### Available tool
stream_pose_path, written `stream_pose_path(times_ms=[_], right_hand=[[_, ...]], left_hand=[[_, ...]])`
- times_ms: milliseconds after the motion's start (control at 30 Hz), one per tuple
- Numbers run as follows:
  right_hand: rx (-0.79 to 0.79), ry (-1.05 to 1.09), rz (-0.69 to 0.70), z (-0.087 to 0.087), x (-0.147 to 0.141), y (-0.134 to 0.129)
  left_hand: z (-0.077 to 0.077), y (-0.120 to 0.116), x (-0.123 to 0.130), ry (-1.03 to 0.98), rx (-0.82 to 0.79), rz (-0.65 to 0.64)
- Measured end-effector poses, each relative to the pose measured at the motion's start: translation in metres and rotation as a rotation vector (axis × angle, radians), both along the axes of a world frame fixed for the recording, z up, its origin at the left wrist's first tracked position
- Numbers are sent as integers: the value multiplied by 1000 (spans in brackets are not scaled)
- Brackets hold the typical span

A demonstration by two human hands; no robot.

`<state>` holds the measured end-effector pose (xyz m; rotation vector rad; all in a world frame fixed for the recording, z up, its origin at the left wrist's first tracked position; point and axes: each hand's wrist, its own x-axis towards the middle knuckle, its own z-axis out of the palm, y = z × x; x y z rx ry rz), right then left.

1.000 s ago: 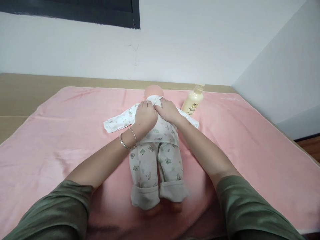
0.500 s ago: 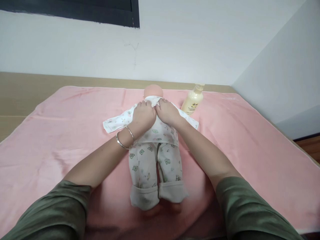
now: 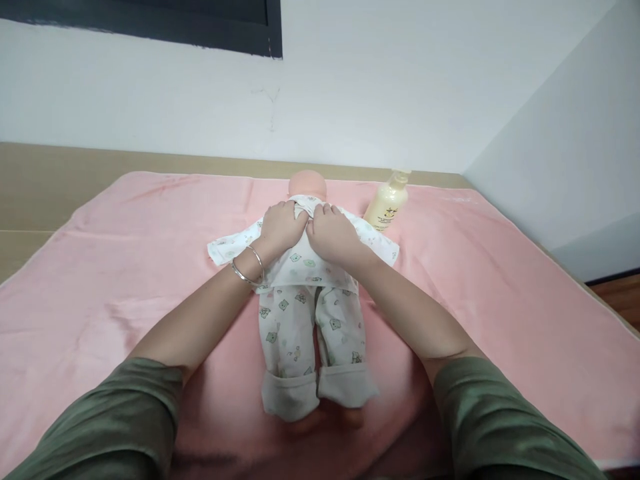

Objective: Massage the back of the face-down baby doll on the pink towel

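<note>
A baby doll lies on its back on a pink cloth, its bald head (image 3: 307, 184) pointing away from me. It wears a white printed top (image 3: 310, 267) with the sleeves spread sideways, and matching trousers (image 3: 287, 327) with turned-up cuffs. At the chest, my left hand (image 3: 283, 227) is closed on the top's fabric, a bracelet (image 3: 247, 267) round that wrist. Beside it my right hand (image 3: 331, 233) also grips the fabric just below the collar. The thumbs nearly meet at the middle; the fabric under the fingers is partly hidden.
A pale yellow pump bottle (image 3: 387, 203) leans by the doll's sleeve on the right. The pink cloth (image 3: 500, 300) covers most of the wooden surface (image 3: 30, 187). Behind is a white wall (image 3: 375, 87) with a dark frame (image 3: 270, 30) at the upper left.
Both hands have shifted slightly, the left one a little to the left, and more of the collar fabric shows between them. The doll and bottle lie as before.
</note>
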<state>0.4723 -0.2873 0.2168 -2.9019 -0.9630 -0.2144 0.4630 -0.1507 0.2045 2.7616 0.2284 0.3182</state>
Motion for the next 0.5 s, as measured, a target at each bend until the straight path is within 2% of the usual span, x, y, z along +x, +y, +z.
stream_pose_path(times_ms=[167, 267, 333, 400, 500], right_hand=[[177, 152, -20, -3, 36, -10], [248, 221, -44, -3, 48, -14], [239, 211, -66, -1, 46, -14], [192, 172, -91, 1, 37, -11], [99, 86, -105, 3, 18, -5]], left_hand=[[1, -23, -17, -52, 109, 36], [4, -37, -32, -51, 193, -24], [7, -41, -37, -42, 234, -86], [9, -39, -36, -36, 210, -113], [8, -24, -24, -31, 81, -55]])
